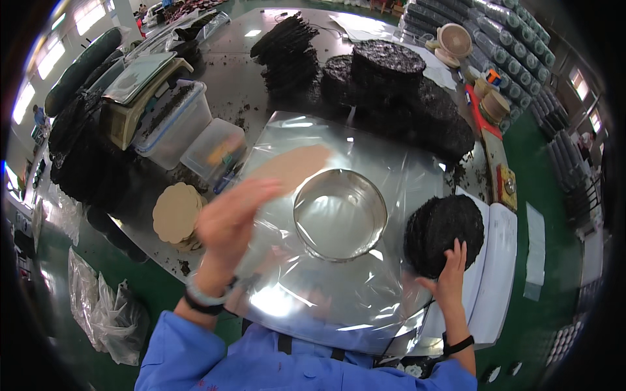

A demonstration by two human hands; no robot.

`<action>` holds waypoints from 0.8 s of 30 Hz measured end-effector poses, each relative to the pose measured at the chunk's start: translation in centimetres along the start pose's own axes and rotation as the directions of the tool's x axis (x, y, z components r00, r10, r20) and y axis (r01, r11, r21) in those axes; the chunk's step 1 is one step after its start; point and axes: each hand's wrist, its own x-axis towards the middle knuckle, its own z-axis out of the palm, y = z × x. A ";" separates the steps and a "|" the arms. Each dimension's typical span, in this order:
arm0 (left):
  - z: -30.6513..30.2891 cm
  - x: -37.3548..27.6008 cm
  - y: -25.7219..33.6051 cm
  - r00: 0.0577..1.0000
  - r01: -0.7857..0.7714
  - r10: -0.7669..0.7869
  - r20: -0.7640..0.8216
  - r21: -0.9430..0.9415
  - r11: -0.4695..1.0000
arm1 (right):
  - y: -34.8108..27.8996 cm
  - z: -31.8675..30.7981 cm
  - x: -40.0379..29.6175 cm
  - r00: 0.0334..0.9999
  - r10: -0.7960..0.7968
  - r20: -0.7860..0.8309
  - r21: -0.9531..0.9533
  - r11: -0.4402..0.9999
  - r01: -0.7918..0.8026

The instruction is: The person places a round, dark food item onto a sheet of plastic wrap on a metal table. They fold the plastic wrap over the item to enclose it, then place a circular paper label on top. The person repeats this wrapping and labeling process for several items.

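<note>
My left hand (230, 215), blurred by motion, is raised over the left side of the clear plastic film (323, 303). Just beyond its fingertips is a blurred tan cardboard disc (293, 166); I cannot tell whether the fingers grip it. A round metal ring (341, 215) sits on the film, with bare film showing inside it. With fingers spread, my right hand (450, 276) rests its fingertips on a round black cake (440, 229), apparently dried seaweed, to the right of the ring. Scalloped cardboard discs (177, 212) are stacked left of my left hand.
Tall stacks of black cakes (389, 73) stand at the back of the table. A weighing scale (142, 88), a plastic bin (176, 127) and a smaller plastic box (215, 149) are on the left. White rolled sheeting (496, 273) lies right; a small fan (454, 41) stands behind.
</note>
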 end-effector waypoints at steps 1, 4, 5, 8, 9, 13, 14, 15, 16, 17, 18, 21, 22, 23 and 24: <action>2.4 0.0 0.1 0.994 -0.051 0.061 0.091 -0.111 0.992 | 0.1 -0.4 0.4 1.000 0.024 0.021 0.058 0.998 -0.025; 9.7 -3.7 -1.2 0.947 -0.105 0.121 0.297 -0.072 0.992 | 0.6 -1.2 3.3 1.000 0.010 -0.001 0.111 0.994 -0.010; 10.8 -5.7 -2.4 0.935 -0.091 0.101 0.341 -0.045 0.995 | 0.5 -1.9 3.9 1.000 0.013 0.019 0.119 0.993 -0.015; 12.0 -8.2 -3.1 0.916 0.004 0.014 0.400 -0.045 0.999 | 2.2 -1.8 3.2 0.998 0.042 0.050 0.101 0.994 -0.047; 11.8 -8.3 -3.1 0.913 0.050 -0.028 0.407 -0.044 0.998 | 2.5 -1.2 2.9 0.999 0.041 0.025 0.093 0.995 -0.044; 10.9 -8.0 -2.8 0.889 -0.004 0.011 0.457 -0.016 1.000 | 2.7 -1.3 2.4 0.993 -0.046 -0.112 -0.133 0.991 0.031; 10.9 -8.1 -3.0 0.890 0.000 0.020 0.455 -0.044 0.999 | 3.2 -2.5 2.8 0.972 -0.035 -0.231 -0.161 0.987 -0.003; 10.5 -8.3 -3.2 0.890 0.003 0.019 0.456 -0.047 0.999 | 3.4 -3.5 3.7 0.949 -0.002 -0.315 -0.151 0.987 -0.048; 10.2 -8.4 -3.3 0.887 0.009 0.017 0.461 -0.055 0.998 | 2.8 -5.4 4.9 0.910 0.000 -0.414 -0.144 0.987 -0.065; 9.9 -8.3 -3.3 0.874 0.002 0.028 0.485 -0.062 0.998 | 2.4 -7.3 5.7 0.877 0.063 -0.477 -0.041 0.995 -0.094; 9.8 -8.0 -3.2 0.861 -0.010 0.045 0.507 -0.071 0.997 | 2.4 -7.8 5.9 0.787 0.299 -0.539 0.163 0.954 -0.250; 8.1 -7.1 -2.8 0.876 0.091 -0.053 0.479 -0.056 0.994 | -4.1 -9.3 11.1 0.700 0.457 -0.549 0.651 0.759 0.015; 7.6 -6.5 -2.8 0.890 0.230 -0.175 0.420 -0.084 0.970 | -5.5 -8.1 12.1 0.775 0.395 -0.493 0.643 0.766 0.019; 6.9 -5.8 -2.8 0.881 0.363 -0.304 0.362 -0.106 0.926 | -7.0 -6.4 12.9 0.842 0.329 -0.427 0.645 0.763 0.028; 6.6 -4.9 -2.9 0.884 0.382 -0.327 0.335 -0.113 0.917 | -8.7 -5.0 13.2 0.917 0.319 -0.239 0.744 0.667 -0.039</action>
